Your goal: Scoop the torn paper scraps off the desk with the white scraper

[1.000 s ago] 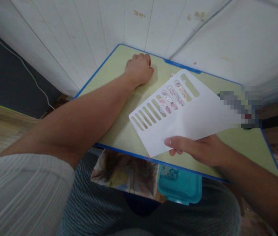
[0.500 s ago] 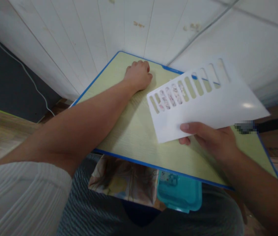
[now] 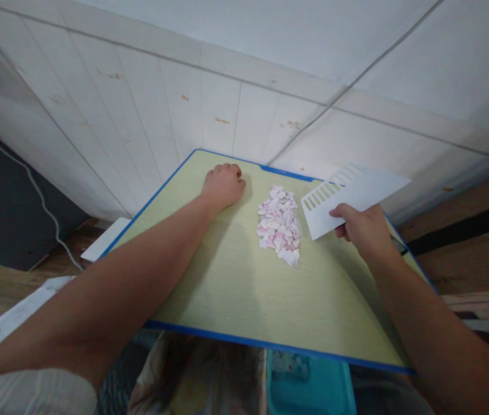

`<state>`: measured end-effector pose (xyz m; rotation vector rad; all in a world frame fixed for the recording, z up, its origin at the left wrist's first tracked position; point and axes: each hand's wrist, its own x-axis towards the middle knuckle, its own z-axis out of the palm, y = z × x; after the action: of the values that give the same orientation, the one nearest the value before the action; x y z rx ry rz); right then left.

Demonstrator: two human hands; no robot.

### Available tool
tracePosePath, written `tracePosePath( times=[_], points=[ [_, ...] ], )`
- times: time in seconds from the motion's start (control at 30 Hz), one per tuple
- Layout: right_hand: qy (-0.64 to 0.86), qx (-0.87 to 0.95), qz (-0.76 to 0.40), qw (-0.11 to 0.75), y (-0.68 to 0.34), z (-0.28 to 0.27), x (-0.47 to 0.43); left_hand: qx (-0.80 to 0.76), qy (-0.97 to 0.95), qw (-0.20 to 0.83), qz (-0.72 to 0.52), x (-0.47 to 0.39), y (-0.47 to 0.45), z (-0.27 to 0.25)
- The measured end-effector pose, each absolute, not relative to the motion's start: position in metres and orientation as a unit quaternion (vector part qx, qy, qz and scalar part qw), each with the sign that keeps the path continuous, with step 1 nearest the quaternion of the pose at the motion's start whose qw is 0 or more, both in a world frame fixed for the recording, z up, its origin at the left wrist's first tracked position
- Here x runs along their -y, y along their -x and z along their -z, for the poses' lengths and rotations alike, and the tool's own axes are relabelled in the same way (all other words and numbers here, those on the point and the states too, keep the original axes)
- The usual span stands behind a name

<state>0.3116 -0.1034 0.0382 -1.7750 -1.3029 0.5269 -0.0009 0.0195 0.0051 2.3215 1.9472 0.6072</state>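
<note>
My right hand point(image 3: 363, 229) pinches a white sheet point(image 3: 367, 199) with a row of cut-out slots along its far left part. The thumb lies on top and the other fingers are underneath. The sheet is held tilted above the right side of a pale yellow-green table point(image 3: 235, 288) with a blue edge. Just left of it lies a pile of torn paper scraps point(image 3: 279, 225), white and pinkish. Near the table's far left, my left hand point(image 3: 224, 185) rests on the top with its fingers curled in; nothing shows in it.
A white panelled wall point(image 3: 140, 104) stands behind the table, with a grey cable point(image 3: 348, 86) running down it. Below the front edge sits a turquoise plastic container point(image 3: 313, 386), beside a patterned cloth point(image 3: 201, 380). A dark panel point(image 3: 6, 202) is on the left.
My right hand has moved the slotted sheet to the right, away from above the scraps, uncovering the pile. The head view has tilted up. My left hand stays on the table.
</note>
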Motion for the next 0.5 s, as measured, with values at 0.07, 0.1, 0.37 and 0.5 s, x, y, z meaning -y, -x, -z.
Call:
tracePosePath(
  times=[0.07,0.1,0.37,0.5],
  points=[
    [0.713,0.535,-0.204,0.405,-0.314,-0.035,0.103,-0.631,-0.751,0.027,-0.193,-0.02,0.001,-0.005],
    [0.714,0.54,-0.201,0.399,-0.314,-0.033,0.103,-0.631,-0.751,0.027,-0.192,-0.02,0.002,-0.004],
    [0.759,0.547,-0.152,0.32,-0.305,-0.039,0.07,-0.627,-0.752,0.031,-0.199,-0.021,0.003,-0.002],
    [0.77,0.566,-0.122,0.266,-0.289,-0.048,0.051,-0.63,-0.75,0.035,-0.198,-0.019,0.004,-0.003]
  ],
)
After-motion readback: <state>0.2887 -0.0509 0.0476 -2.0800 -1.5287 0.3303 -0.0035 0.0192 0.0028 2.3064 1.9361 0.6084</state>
